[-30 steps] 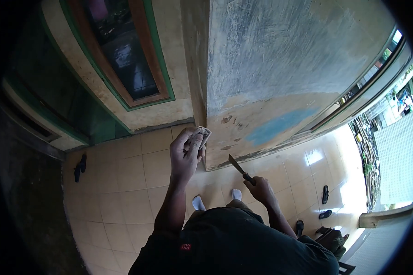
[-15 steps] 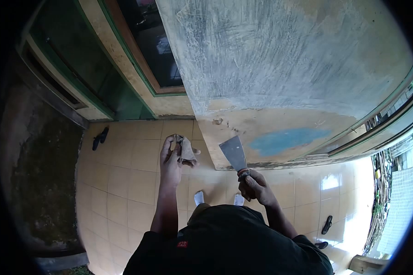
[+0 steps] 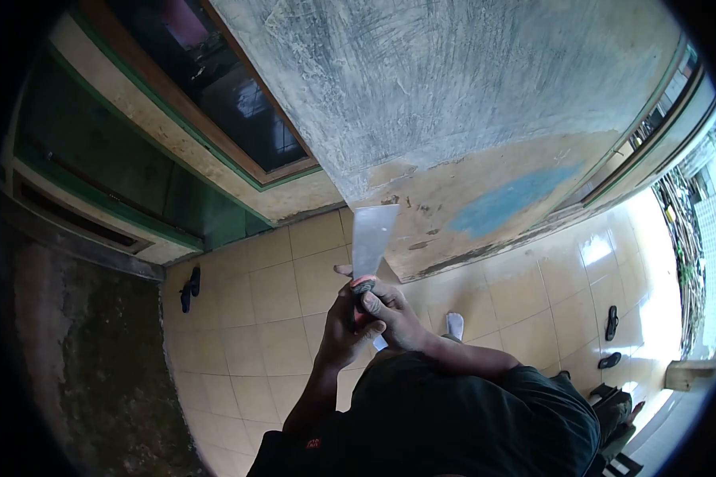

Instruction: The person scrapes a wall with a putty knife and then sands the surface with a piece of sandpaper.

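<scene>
Both hands, left hand (image 3: 344, 338) and right hand (image 3: 391, 314), clenched the scraper (image 3: 371, 234) handle below the wall (image 3: 453, 103); a flat blade would scrape cleanest.

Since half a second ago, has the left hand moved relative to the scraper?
Yes. The left hand, then apart to the left holding a rag, has come right to meet the right hand at the scraper handle, below the wall corner.

- putty knife (image 3: 371, 234): grey steel blade, red-black handle
- wall (image 3: 469, 119): grey scratched skim, tan base, blue patch at 3 o'clock
- floor tiles (image 3: 278, 302): cream grid
- window frame (image 3: 239, 151): brown, green trim
</scene>
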### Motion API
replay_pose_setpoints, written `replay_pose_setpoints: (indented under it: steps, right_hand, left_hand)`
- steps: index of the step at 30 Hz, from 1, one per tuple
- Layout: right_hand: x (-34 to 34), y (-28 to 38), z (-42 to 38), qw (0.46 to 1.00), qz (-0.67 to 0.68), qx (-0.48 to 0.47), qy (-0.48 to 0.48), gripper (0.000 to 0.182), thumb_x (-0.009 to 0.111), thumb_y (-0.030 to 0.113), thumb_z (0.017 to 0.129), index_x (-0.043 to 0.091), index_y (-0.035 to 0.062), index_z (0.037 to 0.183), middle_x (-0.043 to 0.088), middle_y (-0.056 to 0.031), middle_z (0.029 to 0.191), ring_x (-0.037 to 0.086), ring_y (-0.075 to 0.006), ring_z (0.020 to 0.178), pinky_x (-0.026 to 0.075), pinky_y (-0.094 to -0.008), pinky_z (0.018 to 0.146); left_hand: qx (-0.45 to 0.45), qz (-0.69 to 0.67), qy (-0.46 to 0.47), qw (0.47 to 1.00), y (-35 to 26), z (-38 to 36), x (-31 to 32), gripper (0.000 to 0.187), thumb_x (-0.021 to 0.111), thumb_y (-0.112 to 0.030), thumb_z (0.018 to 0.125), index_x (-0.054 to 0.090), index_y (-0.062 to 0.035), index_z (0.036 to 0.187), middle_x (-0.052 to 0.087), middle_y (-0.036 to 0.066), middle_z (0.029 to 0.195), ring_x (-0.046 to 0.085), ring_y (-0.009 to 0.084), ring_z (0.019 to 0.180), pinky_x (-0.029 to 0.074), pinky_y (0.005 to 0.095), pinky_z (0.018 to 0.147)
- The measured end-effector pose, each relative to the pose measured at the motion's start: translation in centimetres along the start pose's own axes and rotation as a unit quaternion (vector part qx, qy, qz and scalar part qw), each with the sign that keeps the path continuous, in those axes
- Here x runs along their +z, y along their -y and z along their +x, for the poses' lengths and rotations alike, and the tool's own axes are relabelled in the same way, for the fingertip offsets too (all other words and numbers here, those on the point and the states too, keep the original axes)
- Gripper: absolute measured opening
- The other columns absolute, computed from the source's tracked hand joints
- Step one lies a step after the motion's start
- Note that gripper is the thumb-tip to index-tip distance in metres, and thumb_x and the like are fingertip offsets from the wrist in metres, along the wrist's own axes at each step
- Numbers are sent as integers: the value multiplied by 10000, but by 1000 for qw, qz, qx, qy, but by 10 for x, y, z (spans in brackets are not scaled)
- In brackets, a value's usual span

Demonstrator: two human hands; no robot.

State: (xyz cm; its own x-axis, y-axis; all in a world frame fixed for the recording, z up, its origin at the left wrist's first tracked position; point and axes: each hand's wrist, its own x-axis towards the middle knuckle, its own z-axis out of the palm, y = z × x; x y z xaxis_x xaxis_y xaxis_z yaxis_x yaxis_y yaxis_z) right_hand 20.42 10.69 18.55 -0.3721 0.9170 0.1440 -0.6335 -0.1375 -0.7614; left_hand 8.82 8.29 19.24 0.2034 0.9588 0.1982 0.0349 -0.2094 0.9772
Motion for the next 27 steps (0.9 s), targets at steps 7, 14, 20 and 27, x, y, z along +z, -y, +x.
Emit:
replay_pose_setpoints:
  steps: [7, 14, 20, 27]
  right_hand:
    - [41, 0, 10, 993, -31, 113, -26, 352, 454, 294, 954, 569, 20, 1143, 562, -15, 853, 529, -72, 712, 422, -198, 490]
    - [38, -9, 25, 984, -163, -14, -66, 428, 547, 274, 912, 493, 19, 1252, 632, -97, 940, 620, -180, 799, 496, -317, 726]
    - [20, 61, 36, 777, -496, -377, -88, 164, 612, 133, 826, 607, -29, 812, 625, -146, 793, 622, -278, 742, 499, -342, 669]
    - [35, 77, 118, 633, -470, -593, 162, 265, 620, 230, 834, 540, 30, 680, 553, -86, 688, 586, -241, 661, 454, -311, 532]
  left_hand:
    - [-151, -237, 62, 958, 2, -6, -63, 553, 624, -2, 770, 388, 8, 1270, 568, 85, 865, 568, 137, 608, 445, 222, 466]
    - [-197, -315, 151, 916, -15, 9, -77, 555, 591, 10, 784, 318, -47, 1264, 568, 143, 937, 509, 120, 545, 382, 224, 390]
    - [-75, -240, 102, 962, -39, 17, -69, 857, 582, -11, 826, -13, -273, 1385, 419, 272, 1253, 442, 92, 555, 405, 206, 419]
    - [-35, -166, 157, 973, -14, 30, -80, 104, 518, 37, 856, 574, 16, 942, 552, 126, 798, 495, 112, 505, 388, 228, 428]
